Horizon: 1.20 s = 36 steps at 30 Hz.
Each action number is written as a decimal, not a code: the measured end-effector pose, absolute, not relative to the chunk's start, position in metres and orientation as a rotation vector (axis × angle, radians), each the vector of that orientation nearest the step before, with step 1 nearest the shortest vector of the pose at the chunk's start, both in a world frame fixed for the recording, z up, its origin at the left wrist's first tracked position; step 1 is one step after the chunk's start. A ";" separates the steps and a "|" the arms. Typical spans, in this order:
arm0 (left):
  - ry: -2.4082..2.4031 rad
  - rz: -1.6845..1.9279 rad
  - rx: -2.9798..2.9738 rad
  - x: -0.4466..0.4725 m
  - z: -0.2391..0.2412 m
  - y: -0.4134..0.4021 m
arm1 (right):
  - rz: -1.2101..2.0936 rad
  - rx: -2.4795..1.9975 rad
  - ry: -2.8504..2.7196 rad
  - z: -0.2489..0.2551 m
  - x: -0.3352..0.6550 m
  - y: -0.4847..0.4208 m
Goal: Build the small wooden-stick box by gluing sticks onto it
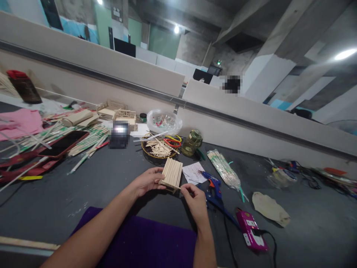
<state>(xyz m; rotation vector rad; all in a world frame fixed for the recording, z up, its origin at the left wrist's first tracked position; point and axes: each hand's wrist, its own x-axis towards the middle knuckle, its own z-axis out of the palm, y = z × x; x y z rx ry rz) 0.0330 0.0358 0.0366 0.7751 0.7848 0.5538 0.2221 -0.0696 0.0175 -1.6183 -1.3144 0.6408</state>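
A flat panel of glued wooden sticks (173, 173) is held a little above the dark table (97, 186). My left hand (147, 181) grips its left edge with fingers closed round it. My right hand (195, 199) pinches the panel's lower right corner with thumb and forefinger. Just to the right of my right hand lies a blue glue gun (213, 190), with a white paper slip (193, 172) behind it. A round tray of short cut sticks (158, 149) sits just beyond the panel.
Bundles of chopsticks and a phone (63, 144) lie at the left. Small stick-built models (124, 116) stand by the partition. A wrapped chopstick pack (224, 169), a pink power strip (252, 230), a cloth (269, 208) and a glass jar (192, 143) lie to the right. A purple mat (145, 242) lies near me.
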 end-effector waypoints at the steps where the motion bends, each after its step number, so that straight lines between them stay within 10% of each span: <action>1: 0.787 0.557 0.775 0.033 0.036 0.036 | 0.642 -1.617 -1.315 0.018 0.222 -0.070; 36: 0.643 0.558 0.821 0.031 0.024 0.038 | 0.616 -1.646 -1.339 0.012 0.221 -0.066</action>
